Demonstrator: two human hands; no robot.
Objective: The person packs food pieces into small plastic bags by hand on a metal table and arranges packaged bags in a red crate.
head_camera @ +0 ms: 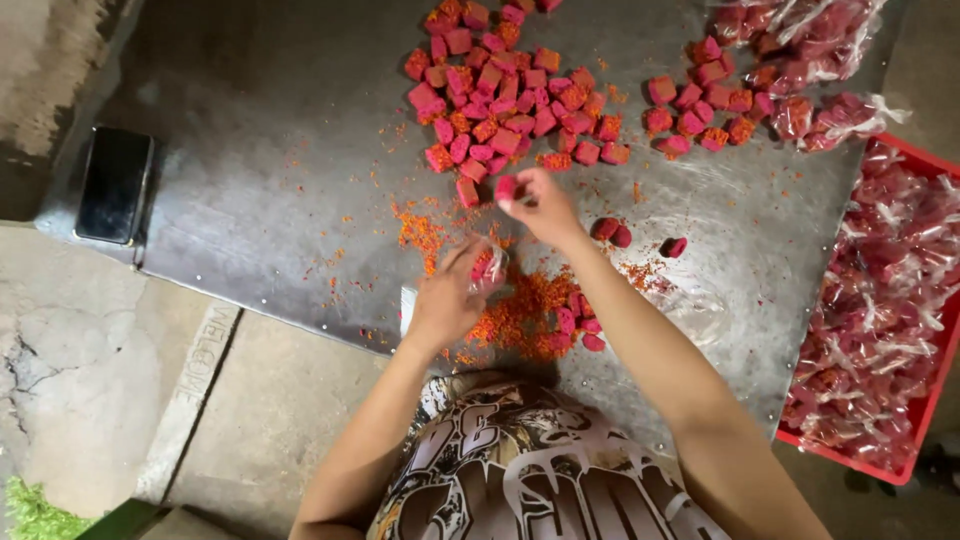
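My left hand holds a small clear plastic bag with pink pieces inside, just above the metal table. My right hand pinches one pink-red sweet cube at the near edge of a big pile of the same cubes. Orange crumbs lie scattered under and between my hands. A few loose cubes rest by my right forearm.
A second group of cubes lies at the back right, beside filled clear bags. A red crate full of tied bags stands at the right. A black phone lies at the table's left edge. Concrete floor lies below.
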